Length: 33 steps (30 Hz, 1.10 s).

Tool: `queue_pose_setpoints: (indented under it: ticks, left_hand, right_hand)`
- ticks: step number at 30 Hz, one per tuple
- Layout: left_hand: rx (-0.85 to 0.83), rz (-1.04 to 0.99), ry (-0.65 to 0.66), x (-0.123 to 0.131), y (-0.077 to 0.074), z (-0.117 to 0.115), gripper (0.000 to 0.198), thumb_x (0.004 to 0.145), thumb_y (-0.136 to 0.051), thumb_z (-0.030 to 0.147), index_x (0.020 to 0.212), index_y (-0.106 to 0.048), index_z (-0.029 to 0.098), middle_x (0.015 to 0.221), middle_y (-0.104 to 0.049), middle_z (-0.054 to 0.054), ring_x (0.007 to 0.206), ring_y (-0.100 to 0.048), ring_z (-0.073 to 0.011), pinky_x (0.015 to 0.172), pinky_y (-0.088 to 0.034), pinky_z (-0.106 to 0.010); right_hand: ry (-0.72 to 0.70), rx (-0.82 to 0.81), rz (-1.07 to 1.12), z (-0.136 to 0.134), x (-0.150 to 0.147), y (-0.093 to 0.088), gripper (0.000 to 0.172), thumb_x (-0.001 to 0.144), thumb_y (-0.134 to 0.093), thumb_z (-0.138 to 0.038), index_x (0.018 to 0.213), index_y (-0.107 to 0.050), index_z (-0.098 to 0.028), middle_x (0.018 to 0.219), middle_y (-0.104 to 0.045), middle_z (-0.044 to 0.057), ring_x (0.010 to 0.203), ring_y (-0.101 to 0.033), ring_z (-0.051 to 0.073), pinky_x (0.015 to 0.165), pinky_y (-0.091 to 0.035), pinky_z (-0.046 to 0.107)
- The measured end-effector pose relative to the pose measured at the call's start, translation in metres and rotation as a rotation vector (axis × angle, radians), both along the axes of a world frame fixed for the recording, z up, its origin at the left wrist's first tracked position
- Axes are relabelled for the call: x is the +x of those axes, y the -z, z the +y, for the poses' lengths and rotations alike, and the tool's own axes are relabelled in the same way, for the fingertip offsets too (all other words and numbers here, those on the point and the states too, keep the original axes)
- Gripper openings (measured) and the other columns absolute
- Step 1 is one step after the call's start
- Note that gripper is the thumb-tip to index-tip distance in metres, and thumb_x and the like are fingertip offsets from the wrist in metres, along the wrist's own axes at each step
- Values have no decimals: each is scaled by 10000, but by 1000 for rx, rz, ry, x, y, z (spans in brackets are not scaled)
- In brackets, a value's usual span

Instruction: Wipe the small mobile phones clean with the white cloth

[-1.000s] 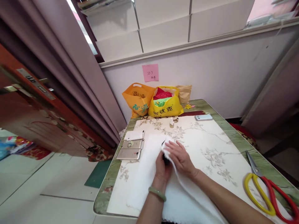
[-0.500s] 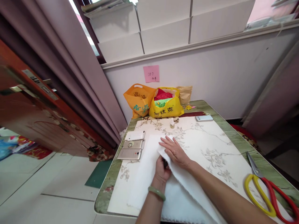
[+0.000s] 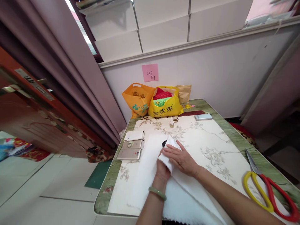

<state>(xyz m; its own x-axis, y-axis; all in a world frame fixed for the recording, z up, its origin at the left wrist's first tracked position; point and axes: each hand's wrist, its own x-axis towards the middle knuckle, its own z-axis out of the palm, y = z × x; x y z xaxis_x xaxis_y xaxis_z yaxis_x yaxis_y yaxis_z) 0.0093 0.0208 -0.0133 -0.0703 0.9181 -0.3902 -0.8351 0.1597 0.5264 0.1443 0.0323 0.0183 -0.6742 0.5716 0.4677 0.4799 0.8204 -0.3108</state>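
Note:
A white cloth (image 3: 187, 193) with a ragged edge lies on the table, one part of it folded up around my hands. My left hand (image 3: 162, 171), a green bangle at its wrist, is closed under the fold, its fingers mostly hidden. A small black object (image 3: 164, 143) peeks out of the cloth just beyond that hand; its kind cannot be made out. Over the folded cloth lies my right hand (image 3: 179, 157), its fingers bent across the cloth and pressing it against the left hand.
Three phones (image 3: 130, 144) lie at the left, another phone (image 3: 203, 117) at the back right. Large scissors (image 3: 260, 184) with yellow and red handles rest at the right edge. A small bottle (image 3: 172, 122), an orange bag (image 3: 138, 100) and a yellow bag (image 3: 166, 106) stand behind.
My right hand has drawn the cloth's corner over the left hand and shifted slightly nearer to me. The black object now shows past the cloth's far edge. The view has moved slightly.

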Motion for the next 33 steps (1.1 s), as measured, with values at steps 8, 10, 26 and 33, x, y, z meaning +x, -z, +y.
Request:
queue_pose_setpoints:
  ticks: [8,10,26,33]
  left_hand:
    - [165,39,22,9,-3,2,304,815,-657,280,1107,-651,195,1159,-677,-76,1032,-638,-177,950,-485,-311]
    - [146,25,32,7,-1,1,290,825,-648,287,1096,-655,185,1160,-678,-78,1022,-643,-173,941,-489,-303]
    - [68,-150,110,-1,-10,4,283,934,-483,287,1124,-653,163,1148,-695,-82,1029,-652,-147,879,-509,-244]
    - [98,-152,151,0,-10,1,330,936,-472,328,1139,-642,131,1092,-704,-123,978,-665,-170,878,-512,-285]
  right_hand:
    - [312,36,-105,9,-16,-5,414,996,-358,-291,1394,-467,-253,1428,-492,20,1388,-342,240,1181,-76,560]
    - [343,73,-123,4,-22,1,444,987,-366,-271,1425,-424,-234,1462,-448,32,1405,-305,259,1181,-45,570]
    - [428,-73,-135,4,-18,16,514,1003,-284,-364,1501,-253,-239,1531,-326,41,1431,-242,241,1152,-27,581]
    - [579,-50,-101,5,-21,30,540,999,-280,-349,1514,-220,-199,1544,-288,85,1431,-235,277,1142,-66,601]
